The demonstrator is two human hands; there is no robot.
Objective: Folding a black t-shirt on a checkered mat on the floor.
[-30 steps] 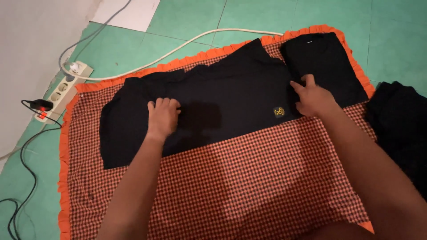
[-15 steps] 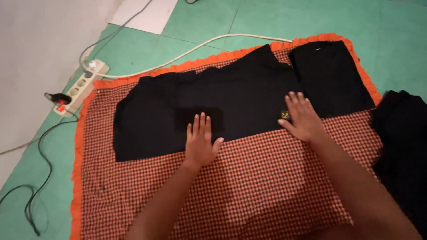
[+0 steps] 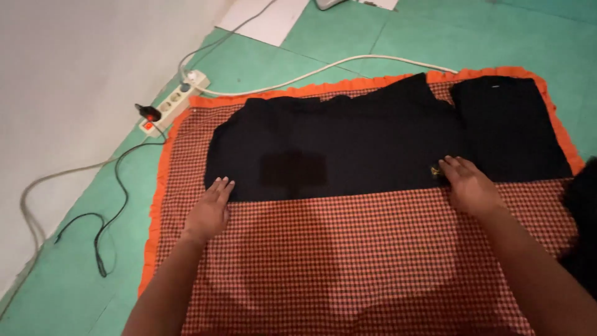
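Left hand (image 3: 208, 211) open, flat, fingertips at the near edge of the dark garment (image 3: 348, 146). Right hand (image 3: 469, 185) open, flat on the same edge. Checked cloth (image 3: 348, 261) under both.

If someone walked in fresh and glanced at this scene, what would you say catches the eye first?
First the dark navy garment, spread flat across the far half of a red checked cloth with an orange frill on the green floor. The left hand lies flat at its near left corner and the right hand presses its near edge beside a small gold emblem. A second folded dark piece lies to the right, and a white power strip sits by the wall.
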